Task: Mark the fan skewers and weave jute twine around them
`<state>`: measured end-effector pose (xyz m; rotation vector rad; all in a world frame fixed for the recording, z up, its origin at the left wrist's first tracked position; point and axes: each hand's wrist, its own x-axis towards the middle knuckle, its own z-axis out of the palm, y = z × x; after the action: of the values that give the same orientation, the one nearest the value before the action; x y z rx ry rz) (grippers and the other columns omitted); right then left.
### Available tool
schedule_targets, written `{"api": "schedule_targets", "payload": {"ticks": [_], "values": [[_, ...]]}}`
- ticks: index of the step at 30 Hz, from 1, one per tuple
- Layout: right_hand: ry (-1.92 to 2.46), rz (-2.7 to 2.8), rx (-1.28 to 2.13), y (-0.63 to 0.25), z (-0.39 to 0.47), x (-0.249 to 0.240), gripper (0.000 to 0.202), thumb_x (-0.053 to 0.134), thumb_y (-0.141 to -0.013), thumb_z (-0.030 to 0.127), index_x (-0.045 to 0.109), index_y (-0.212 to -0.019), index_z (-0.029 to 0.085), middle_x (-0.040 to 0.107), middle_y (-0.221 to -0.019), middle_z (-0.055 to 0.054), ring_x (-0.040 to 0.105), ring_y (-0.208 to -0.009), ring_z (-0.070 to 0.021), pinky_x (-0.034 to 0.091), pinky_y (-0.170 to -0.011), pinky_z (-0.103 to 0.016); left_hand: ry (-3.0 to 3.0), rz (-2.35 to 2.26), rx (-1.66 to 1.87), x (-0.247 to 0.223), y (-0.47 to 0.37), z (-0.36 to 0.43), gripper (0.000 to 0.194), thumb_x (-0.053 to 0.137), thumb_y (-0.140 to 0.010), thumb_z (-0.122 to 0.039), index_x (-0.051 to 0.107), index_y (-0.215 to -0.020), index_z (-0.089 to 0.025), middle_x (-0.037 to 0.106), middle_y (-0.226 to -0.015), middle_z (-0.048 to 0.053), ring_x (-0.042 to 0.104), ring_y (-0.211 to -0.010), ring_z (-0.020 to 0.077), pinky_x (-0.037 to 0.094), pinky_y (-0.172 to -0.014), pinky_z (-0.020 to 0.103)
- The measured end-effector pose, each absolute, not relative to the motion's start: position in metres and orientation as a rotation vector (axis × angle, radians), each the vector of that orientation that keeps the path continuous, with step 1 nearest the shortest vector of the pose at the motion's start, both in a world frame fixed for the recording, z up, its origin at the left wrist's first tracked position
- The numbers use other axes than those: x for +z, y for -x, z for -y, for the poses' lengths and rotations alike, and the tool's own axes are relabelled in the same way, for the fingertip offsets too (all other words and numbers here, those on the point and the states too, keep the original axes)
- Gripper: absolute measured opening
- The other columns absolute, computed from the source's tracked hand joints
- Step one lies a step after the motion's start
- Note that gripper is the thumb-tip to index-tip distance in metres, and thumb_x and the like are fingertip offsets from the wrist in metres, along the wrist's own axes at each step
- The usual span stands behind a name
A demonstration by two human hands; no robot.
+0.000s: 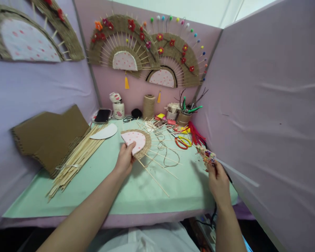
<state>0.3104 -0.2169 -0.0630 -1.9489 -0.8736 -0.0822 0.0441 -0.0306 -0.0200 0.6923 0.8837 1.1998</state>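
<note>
My left hand (126, 159) grips a half-made fan (135, 141) at its straight edge, thumb on the pink-spotted half-round centre. Brown twine is woven round that centre, and thin bamboo sticks (161, 166) spread from it toward the right. At the table's right side, my right hand (219, 180) is closed round a colourful speckled tool that looks like a glue gun (206, 155). A black cord (228, 175) shows beside this hand; the tool's grip is hidden by my fingers. Loose twine (170, 164) lies under the sticks.
Left on the table are a bundle of bamboo sticks (76, 157), a white half-round piece (105, 131) and brown cardboard (52, 136). Scissors (183, 142), red pipe cleaners (195, 134) and a twine spool (148, 106) stand or lie behind. Finished fans (126, 42) hang on the back panel.
</note>
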Motion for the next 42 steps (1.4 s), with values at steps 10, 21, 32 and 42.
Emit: {"api": "schedule_targets", "payload": {"ticks": [10, 21, 32, 42], "values": [[2.264, 1.13, -0.252, -0.334, 0.214, -0.092, 0.06, 0.045, -0.078, 0.051, 0.056, -0.119, 0.009, 0.065, -0.101, -0.018, 0.058, -0.091, -0.0322, 0.044, -0.078, -0.042, -0.74, -0.75, 1.194, -0.021, -0.04, 0.033, 0.031, 0.07, -0.072, -0.025, 0.059, -0.1, -0.018, 0.071, -0.093, 0.004, 0.067, -0.074, 0.0142, 0.054, -0.065, 0.023], [1.98, 1.051, -0.127, -0.287, 0.216, -0.045, 0.049, 0.053, -0.078, 0.052, 0.06, -0.113, 0.018, 0.06, -0.116, -0.015, 0.054, -0.109, -0.0308, 0.04, -0.093, -0.046, -0.792, -0.67, 1.181, -0.014, -0.04, 0.04, 0.035, 0.071, -0.07, -0.027, 0.06, -0.102, -0.018, 0.07, -0.096, 0.004, 0.066, -0.08, 0.016, 0.052, -0.067, 0.024], [1.229, 0.955, 0.711, -0.202, 0.167, -0.03, 0.024, 0.062, -0.081, 0.037, 0.064, -0.101, 0.023, 0.068, -0.096, -0.005, 0.061, -0.094, -0.0199, 0.045, -0.087, -0.034, -0.825, -0.602, 1.093, -0.011, -0.042, 0.048, 0.042, 0.073, -0.065, -0.027, 0.059, -0.104, -0.017, 0.07, -0.097, 0.006, 0.067, -0.087, 0.0219, 0.053, -0.076, 0.031], [1.111, 0.86, 0.793, -0.196, 0.166, -0.039, 0.02, 0.061, -0.082, 0.035, 0.063, -0.069, 0.019, 0.056, -0.071, 0.0, 0.052, -0.071, -0.0137, 0.04, -0.07, -0.026, -0.868, -0.584, 1.049, -0.011, -0.044, 0.05, 0.039, 0.074, -0.064, -0.028, 0.058, -0.098, -0.017, 0.069, -0.094, 0.007, 0.066, -0.089, 0.0239, 0.052, -0.075, 0.032]]}}
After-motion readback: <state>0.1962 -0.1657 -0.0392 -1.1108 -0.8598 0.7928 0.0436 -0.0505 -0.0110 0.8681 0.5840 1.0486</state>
